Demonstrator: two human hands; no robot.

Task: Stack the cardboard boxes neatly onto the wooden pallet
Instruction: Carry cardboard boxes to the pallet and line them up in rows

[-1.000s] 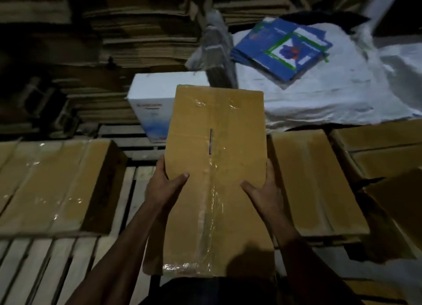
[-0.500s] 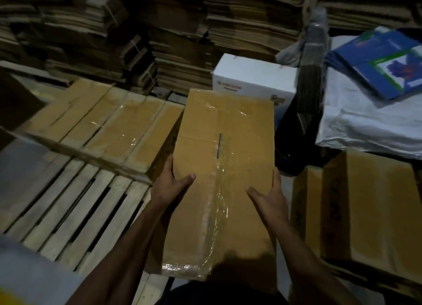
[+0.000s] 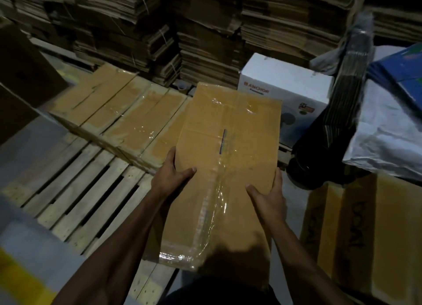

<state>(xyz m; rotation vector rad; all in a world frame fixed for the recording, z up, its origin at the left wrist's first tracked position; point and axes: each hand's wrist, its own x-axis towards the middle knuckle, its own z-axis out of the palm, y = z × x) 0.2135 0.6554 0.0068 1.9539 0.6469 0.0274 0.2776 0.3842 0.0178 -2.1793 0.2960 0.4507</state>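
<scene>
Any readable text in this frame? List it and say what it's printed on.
"ANCHOR": red print on the side of the white box, behind the held box.
Smaller line under it: too blurred to read.
Small colour sticker on the white box: unreadable.
Dark print on the side of the brown box at right: letters, turned sideways and blurred, not legible.
Blue printed sheets: print cut off, unreadable.

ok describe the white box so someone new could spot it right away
Start at the wall of flattened cardboard stacks across the back. At its foot, just beyond the far right corner of the held box, stands the white box. It is the only white carton among brown ones, with red ANCHOR lettering.
</scene>
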